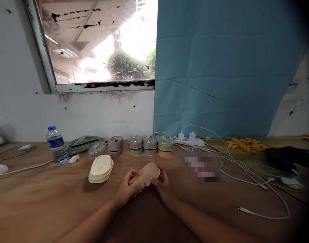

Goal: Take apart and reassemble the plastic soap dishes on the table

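Note:
Between my hands, low above the brown tabletop, is a tan, thin-edged piece with rounded corners (147, 172), tilted. It looks like a moulded lid or tray; I cannot tell which. My left hand (130, 185) grips its left end, thumb along the near side and fingers over the top. My right hand (163, 189) pinches its right end between thumb and fingers. To the left lies a stack of cream-coloured moulded lids (101, 168). Behind my hands stand small two-part boxes: a grey-and-green one (135, 145), a grey one (149, 145) and a green-and-tan one (164, 145).
Further left are another grey box (115, 145), a clear lid (97, 149), a green pouch (84, 145), crumpled tissue (74, 158) and a water bottle (57, 146). A power strip (189, 141) stands at the back, its white cables (245, 173) trailing right. Yellow pieces (247, 145) lie far right.

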{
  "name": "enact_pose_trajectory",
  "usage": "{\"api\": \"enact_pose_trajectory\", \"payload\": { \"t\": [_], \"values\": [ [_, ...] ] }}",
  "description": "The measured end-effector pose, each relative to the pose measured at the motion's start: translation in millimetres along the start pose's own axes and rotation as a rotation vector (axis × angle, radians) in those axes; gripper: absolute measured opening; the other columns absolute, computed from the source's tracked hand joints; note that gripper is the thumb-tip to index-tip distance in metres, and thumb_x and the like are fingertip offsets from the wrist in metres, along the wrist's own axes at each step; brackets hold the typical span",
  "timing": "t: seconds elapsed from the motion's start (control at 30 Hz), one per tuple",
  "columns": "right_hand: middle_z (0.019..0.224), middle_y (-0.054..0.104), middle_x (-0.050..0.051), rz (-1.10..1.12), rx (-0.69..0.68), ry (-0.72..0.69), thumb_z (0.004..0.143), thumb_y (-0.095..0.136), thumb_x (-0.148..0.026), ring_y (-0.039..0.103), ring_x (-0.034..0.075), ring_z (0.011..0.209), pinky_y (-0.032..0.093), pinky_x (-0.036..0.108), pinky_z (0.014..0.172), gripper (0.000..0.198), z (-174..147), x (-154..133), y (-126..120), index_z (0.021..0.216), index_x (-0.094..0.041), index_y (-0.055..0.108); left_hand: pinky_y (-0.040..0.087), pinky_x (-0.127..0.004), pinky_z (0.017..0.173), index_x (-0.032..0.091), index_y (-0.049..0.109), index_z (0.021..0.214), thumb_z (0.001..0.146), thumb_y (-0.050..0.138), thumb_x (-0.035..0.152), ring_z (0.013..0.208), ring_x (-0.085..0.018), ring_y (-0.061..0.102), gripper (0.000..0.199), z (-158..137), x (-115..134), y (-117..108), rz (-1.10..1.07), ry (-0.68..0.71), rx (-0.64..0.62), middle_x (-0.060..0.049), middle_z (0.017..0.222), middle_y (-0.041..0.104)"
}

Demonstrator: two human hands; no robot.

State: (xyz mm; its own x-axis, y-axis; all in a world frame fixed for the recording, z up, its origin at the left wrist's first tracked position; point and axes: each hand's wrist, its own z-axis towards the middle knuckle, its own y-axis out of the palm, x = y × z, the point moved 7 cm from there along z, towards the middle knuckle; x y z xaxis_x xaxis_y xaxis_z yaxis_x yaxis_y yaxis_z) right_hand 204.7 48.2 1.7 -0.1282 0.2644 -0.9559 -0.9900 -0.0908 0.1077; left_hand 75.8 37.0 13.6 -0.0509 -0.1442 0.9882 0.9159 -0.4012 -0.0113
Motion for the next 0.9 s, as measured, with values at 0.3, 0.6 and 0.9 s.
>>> {"api": "enact_pose_trajectory", "payload": {
  "t": [0.3, 0.6, 0.9],
  "values": [
    [0.090, 0.065, 0.004, 0.450, 0.050, 0.108, 0.057, 0.076, -0.032, 0.059, 0.023, 0.092, 0.044, 0.037, 0.085, 0.041, 9, 3, 13, 0.089, -0.018, 0.054, 0.030, -0.016, 0.045, 0.019, 0.042, 0.077, 0.064, 0.062, 0.049, 0.057, -0.008, 0.046, 0.038, 7, 7, -18, 0.008, 0.088, 0.054, -0.001, 0.081, 0.055],
    [0.076, 0.069, 0.002, 0.589, 0.086, 0.311, 0.054, 0.078, -0.022, 0.065, 0.015, 0.074, 0.049, 0.033, 0.081, 0.030, 1, 11, 10, 0.080, -0.016, 0.065, 0.032, -0.035, 0.096, 0.018, 0.060, 0.071, 0.056, 0.071, 0.033, 0.110, -0.024, 0.045, 0.024, 5, 13, -48, 0.472, 0.169, 0.365, -0.008, 0.115, 0.045],
    [0.066, 0.067, 0.002, 0.582, 0.026, 0.369, 0.053, 0.078, -0.019, 0.063, 0.014, 0.065, 0.052, 0.030, 0.074, 0.019, 5, 12, 9, 0.066, -0.014, 0.065, 0.033, -0.034, 0.096, 0.018, 0.060, 0.071, 0.059, 0.068, 0.037, 0.112, -0.024, 0.045, 0.024, 4, 12, -47, 0.459, 0.141, 0.365, -0.009, 0.116, 0.047]
  ]
}}
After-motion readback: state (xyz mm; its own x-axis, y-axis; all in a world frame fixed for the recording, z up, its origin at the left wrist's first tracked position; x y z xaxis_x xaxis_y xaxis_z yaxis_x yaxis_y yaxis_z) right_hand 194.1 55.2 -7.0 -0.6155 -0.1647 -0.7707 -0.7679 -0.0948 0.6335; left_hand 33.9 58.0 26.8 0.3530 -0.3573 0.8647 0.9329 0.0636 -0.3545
